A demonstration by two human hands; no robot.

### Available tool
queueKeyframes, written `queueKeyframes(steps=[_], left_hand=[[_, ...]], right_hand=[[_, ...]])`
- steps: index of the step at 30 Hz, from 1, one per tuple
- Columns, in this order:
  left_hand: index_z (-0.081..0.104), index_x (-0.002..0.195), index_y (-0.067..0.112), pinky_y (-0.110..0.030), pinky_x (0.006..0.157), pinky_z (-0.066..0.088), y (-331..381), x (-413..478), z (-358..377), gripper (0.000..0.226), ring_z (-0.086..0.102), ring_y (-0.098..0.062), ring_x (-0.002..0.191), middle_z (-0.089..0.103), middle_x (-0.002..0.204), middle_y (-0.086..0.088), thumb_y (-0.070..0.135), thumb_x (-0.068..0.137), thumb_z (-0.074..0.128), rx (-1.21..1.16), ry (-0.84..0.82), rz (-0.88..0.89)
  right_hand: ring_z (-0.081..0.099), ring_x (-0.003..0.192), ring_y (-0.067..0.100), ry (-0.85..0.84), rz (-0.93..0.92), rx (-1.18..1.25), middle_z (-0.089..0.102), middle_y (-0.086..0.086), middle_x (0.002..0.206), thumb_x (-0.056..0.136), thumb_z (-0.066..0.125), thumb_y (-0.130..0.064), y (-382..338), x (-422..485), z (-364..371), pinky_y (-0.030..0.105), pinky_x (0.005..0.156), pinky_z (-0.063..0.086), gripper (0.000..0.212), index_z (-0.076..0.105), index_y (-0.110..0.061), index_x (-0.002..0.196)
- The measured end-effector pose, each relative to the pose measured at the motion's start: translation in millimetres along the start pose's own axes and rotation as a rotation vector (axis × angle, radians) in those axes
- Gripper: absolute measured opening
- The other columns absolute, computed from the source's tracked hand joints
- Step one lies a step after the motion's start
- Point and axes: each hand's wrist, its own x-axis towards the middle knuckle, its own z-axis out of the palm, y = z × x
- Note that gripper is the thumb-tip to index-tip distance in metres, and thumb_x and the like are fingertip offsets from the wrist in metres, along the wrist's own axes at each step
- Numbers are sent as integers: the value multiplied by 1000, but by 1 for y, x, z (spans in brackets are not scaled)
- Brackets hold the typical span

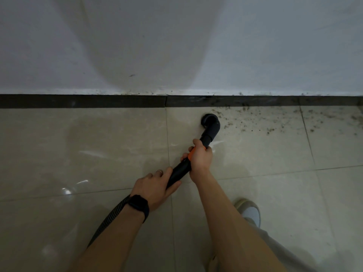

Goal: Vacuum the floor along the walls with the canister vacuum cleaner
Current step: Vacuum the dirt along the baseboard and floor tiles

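Seemingly light and rigid, the black vacuum wand [178,173] looks easy to steer by its plastic tube, while the ribbed hose [110,218] trailing behind it should flex freely. The right hand [200,156] clenches around the wand at its orange collar [191,155]. The left hand [155,188] grasps the tube lower down, thumb wrapped under. An elbow-shaped nozzle [210,122] with a round head rests on the beige floor tiles [98,144], near the dark baseboard [78,101], with scattered dirt [275,118] to its right.

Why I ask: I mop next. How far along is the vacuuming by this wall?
Done: floor left of the nozzle looks clean. In hand: left hand and right hand hold the wand, nozzle near the skirting. Left: dirt specks along the skirting to the right.
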Motion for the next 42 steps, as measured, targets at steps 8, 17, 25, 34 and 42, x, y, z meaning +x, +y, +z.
queueKeyframes(steps=[8, 17, 25, 34, 42], left_hand=[[27, 113, 30, -31, 53, 40, 5, 19, -7, 59, 61, -24, 74, 60, 95, 1, 76, 84, 4, -53, 44, -38], [30, 124, 30, -32, 55, 40, -42, -26, -19, 74, 60, -24, 78, 59, 102, 2, 77, 79, -4, -2, 36, -190], [34, 112, 30, -33, 58, 43, -103, -72, -41, 63, 61, -24, 73, 60, 94, 2, 77, 80, 6, -81, 22, -295], [32, 118, 32, -31, 56, 39, -64, -55, -30, 57, 62, -23, 81, 60, 103, 5, 75, 87, 11, 48, -94, -58], [30, 115, 32, -31, 56, 38, -7, -27, -14, 51, 61, -26, 81, 60, 103, 0, 74, 91, 16, 71, -150, 184]], right_hand=[[48, 43, 17, -50, -6, -36, 50, 5, 71, 97, 58, -13, -21, 15, 15, 31, 45, 49, 12, 50, -11, 106], [50, 42, 17, -135, 28, -95, 51, 6, 71, 97, 58, -15, 20, -14, 65, 30, 44, 49, 11, 50, -12, 103], [51, 38, 14, -274, 78, -157, 54, 9, 76, 94, 60, -16, 62, -57, 123, 33, 48, 53, 17, 46, -14, 103], [50, 41, 16, -43, 48, -28, 53, 7, 73, 99, 59, -18, 49, -48, 49, 35, 50, 51, 13, 48, -12, 103], [48, 40, 15, 144, 53, 127, 48, 8, 76, 99, 58, -15, 27, -36, -31, 29, 44, 48, 11, 47, -12, 100]])
